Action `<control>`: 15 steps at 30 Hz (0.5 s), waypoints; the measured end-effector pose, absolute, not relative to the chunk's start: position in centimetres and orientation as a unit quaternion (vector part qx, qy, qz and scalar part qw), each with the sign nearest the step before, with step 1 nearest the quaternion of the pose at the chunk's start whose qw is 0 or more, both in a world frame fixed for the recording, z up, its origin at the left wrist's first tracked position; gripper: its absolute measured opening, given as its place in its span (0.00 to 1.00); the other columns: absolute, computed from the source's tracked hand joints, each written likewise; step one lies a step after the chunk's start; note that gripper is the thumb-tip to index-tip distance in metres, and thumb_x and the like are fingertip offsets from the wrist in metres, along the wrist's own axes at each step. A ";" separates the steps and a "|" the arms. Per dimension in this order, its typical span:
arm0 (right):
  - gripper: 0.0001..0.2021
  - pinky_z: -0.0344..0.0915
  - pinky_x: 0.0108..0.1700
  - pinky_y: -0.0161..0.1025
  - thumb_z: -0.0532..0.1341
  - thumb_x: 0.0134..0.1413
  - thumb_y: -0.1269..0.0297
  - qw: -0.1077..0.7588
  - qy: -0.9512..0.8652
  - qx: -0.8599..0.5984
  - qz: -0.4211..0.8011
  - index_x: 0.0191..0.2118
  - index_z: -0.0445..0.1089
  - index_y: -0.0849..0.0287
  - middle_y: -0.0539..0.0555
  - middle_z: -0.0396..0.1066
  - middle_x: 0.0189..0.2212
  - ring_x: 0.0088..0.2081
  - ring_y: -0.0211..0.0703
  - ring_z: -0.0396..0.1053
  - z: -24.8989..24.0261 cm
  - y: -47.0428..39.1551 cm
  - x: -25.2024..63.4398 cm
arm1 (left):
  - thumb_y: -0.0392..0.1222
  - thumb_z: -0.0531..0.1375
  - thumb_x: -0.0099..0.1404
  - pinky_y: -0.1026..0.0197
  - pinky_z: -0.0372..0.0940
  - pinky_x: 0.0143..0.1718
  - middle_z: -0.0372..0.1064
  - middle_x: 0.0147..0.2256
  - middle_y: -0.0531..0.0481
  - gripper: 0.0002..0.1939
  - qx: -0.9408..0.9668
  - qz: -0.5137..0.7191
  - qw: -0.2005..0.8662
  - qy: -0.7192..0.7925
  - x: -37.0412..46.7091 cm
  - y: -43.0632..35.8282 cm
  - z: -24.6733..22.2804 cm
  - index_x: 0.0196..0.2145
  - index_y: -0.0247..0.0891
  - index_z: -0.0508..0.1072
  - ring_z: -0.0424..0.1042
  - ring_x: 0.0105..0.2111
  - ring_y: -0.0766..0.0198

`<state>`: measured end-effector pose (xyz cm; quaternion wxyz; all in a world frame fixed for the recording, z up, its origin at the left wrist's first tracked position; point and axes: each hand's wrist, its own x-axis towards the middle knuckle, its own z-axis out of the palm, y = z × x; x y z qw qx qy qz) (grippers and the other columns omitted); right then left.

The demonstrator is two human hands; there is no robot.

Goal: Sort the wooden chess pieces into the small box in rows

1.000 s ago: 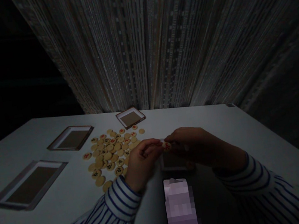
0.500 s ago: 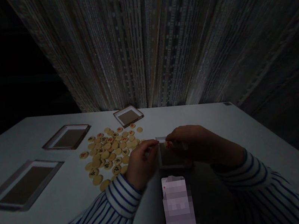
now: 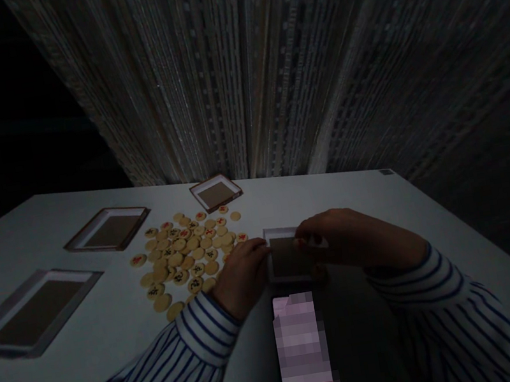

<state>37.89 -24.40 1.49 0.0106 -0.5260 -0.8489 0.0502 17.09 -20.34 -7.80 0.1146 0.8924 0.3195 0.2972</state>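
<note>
Between my hands lies a small shallow open box (image 3: 289, 256) with a pale rim and a brown bottom. My left hand (image 3: 242, 277) is closed at its left edge, fingertips on the rim. My right hand (image 3: 344, 238) reaches over the box's right side. Its fingers are pinched on a Chinese chess piece (image 3: 299, 243), mostly hidden and dark, with a trace of red. Left of the box is a loose heap of round wooden Chinese chess pieces (image 3: 193, 244), some showing red or black characters, others blank side up.
Three more shallow open boxes lie on the white table (image 3: 134, 378): a large one (image 3: 37, 316) at the left, one (image 3: 109, 230) behind it and one (image 3: 217, 194) at the back. A lit phone (image 3: 301, 345) is in front of me. A string curtain (image 3: 217, 74) hangs behind the table.
My right hand has moved the piece rightward and lower over the box. My left fingers have come down onto the box's left rim. The view has shifted slightly.
</note>
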 end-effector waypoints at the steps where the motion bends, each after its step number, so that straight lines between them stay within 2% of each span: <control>1: 0.10 0.58 0.30 0.34 0.53 0.54 0.64 0.002 -0.847 -0.529 0.059 0.38 0.70 0.57 0.53 0.73 0.30 0.30 0.38 0.69 1.5 -24.4 37.9 | 0.30 0.52 0.60 0.51 0.66 0.45 0.69 0.44 0.41 0.15 0.895 0.293 0.113 0.317 17.1 -20.3 -7.8 0.42 0.35 0.73 0.68 0.44 0.57; 7: 0.09 0.58 0.29 0.33 0.58 0.48 0.66 -0.039 -0.829 -0.548 0.106 0.37 0.71 0.55 0.50 0.73 0.31 0.29 0.37 0.69 1.3 -24.2 38.0 | 0.26 0.52 0.56 0.50 0.66 0.46 0.67 0.46 0.40 0.18 0.911 0.252 0.112 0.306 16.9 -20.2 -7.9 0.43 0.34 0.73 0.67 0.46 0.56; 15: 0.10 0.61 0.30 0.34 0.57 0.47 0.64 -0.084 -0.805 -0.566 0.159 0.36 0.72 0.54 0.52 0.73 0.31 0.30 0.39 0.69 1.6 -24.3 37.4 | 0.26 0.52 0.56 0.51 0.66 0.46 0.67 0.46 0.41 0.18 0.918 0.238 0.111 0.298 16.7 -20.0 -8.3 0.42 0.35 0.73 0.67 0.46 0.57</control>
